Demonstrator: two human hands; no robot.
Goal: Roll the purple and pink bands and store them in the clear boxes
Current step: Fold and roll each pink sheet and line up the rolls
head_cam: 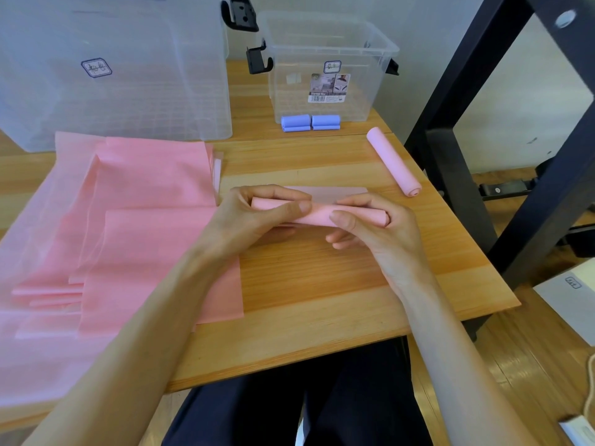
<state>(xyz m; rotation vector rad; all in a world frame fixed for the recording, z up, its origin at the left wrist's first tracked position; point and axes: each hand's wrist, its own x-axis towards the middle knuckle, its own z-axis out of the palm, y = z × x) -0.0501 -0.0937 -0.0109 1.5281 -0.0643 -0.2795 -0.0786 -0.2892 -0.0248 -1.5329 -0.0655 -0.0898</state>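
1. Fingers of the left hand (257, 217) curl over the far side of a pink band roll (317, 215), and its thumb presses along the near face, pinching the left half of the roll.
2. Opposite it, the right hand (375, 230) grips the right half the same way: thumb on top near the middle, forefinger hooked round the roll's right end, the lower fingers loosely bent beneath.
3. Both thumbs nearly meet at the roll's middle; both forearms reach in from the bottom edge, converging over the wooden table (322, 284).
4. A flat unrolled tail of the band lies just behind the roll, on the table.
5. Another finished pink roll (393, 161) lies at an angle near the table's right edge, well apart from the hands.
6. Two purple rolls (310, 122) sit side by side, touching the front of the small clear box (325, 72).
7. At the back left stands a large clear box (122, 72).
8. Flat pink bands (128, 226) are spread across the table's left side, under the left forearm.
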